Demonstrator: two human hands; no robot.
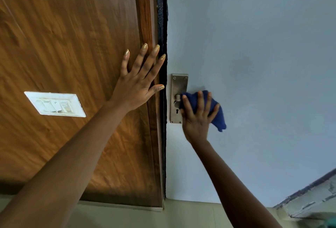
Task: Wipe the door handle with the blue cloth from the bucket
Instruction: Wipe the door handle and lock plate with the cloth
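Observation:
A steel handle plate (178, 85) with a keyhole is screwed to the pale blue-grey door (254, 64), close to its left edge. My right hand (197, 118) presses the dark blue cloth (219, 116) over the door handle, whose lever is hidden under cloth and fingers; only its round base (176, 98) shows. My left hand (138, 82) lies flat with spread fingers on the brown wooden panel (72, 45) beside the door frame, holding nothing. The bucket is out of sight.
A white switch plate (55, 104) sits on the wooden panel at the left. A dark gap (162, 27) runs between frame and door. Pale floor tiles (190, 215) lie below, and a worn white ledge (312, 202) juts in at the lower right.

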